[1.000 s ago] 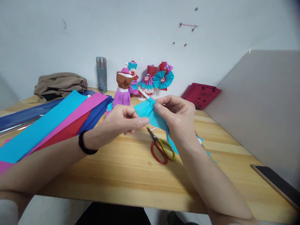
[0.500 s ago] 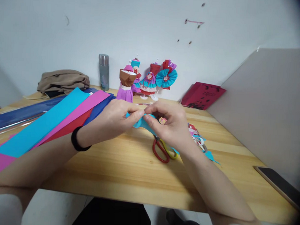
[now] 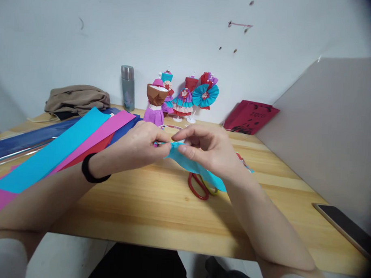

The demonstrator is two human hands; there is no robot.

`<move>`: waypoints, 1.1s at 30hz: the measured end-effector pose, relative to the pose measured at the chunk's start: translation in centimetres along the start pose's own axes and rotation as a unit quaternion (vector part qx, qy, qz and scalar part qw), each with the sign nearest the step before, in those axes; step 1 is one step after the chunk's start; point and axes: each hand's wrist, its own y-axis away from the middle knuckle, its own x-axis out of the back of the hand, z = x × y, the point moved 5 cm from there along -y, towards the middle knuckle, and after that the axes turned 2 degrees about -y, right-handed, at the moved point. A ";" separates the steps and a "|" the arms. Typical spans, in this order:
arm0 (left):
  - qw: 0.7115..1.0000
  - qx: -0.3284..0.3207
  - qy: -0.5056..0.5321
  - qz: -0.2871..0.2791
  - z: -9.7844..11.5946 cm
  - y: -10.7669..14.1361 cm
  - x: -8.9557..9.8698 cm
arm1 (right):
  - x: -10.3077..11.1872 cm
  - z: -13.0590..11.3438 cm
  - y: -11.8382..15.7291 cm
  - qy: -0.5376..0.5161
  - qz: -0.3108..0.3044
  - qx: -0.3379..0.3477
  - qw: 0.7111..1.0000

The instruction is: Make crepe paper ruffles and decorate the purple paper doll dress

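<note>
A light-blue strip of crepe paper (image 3: 199,168) hangs in the air over the table, its top edge bunched into small folds. My left hand (image 3: 144,143) pinches the gathered end between thumb and fingers. On the right side of the folds, my right hand (image 3: 211,146) has its thumb pressed on the strip, with the index finger stretched toward my left hand. The loose length droops below my right palm. Under it lie scissors (image 3: 198,192) with red and yellow handles, their blades hidden by paper and hand.
Left are layered paper strips (image 3: 57,150), a folded brown cloth (image 3: 79,101) and a thermos (image 3: 128,88). Small dress forms in paper outfits (image 3: 156,99) stand along the wall. A red paper bag (image 3: 250,117) leans at back right; a phone (image 3: 343,227) lies near the right edge.
My right fingers have opened slightly and shifted along the strip. More of the blue paper now shows, hanging down to the right over the scissors.
</note>
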 end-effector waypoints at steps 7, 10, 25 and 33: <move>0.976 -0.034 -0.203 0.073 0.7 0.8 0.1 | 0.0 -0.9 0.7 0.040 0.067 0.010 0.997; 0.939 -0.040 -0.323 0.110 0.9 1.5 -0.5 | -0.3 -1.1 1.0 0.055 0.079 0.028 0.995; 0.952 -0.001 -0.274 0.137 0.9 0.9 0.8 | -0.2 -1.0 0.6 0.107 0.090 0.024 0.990; 0.962 0.031 -0.239 0.129 0.4 0.8 0.9 | -0.4 -0.9 0.3 0.029 0.068 0.002 0.997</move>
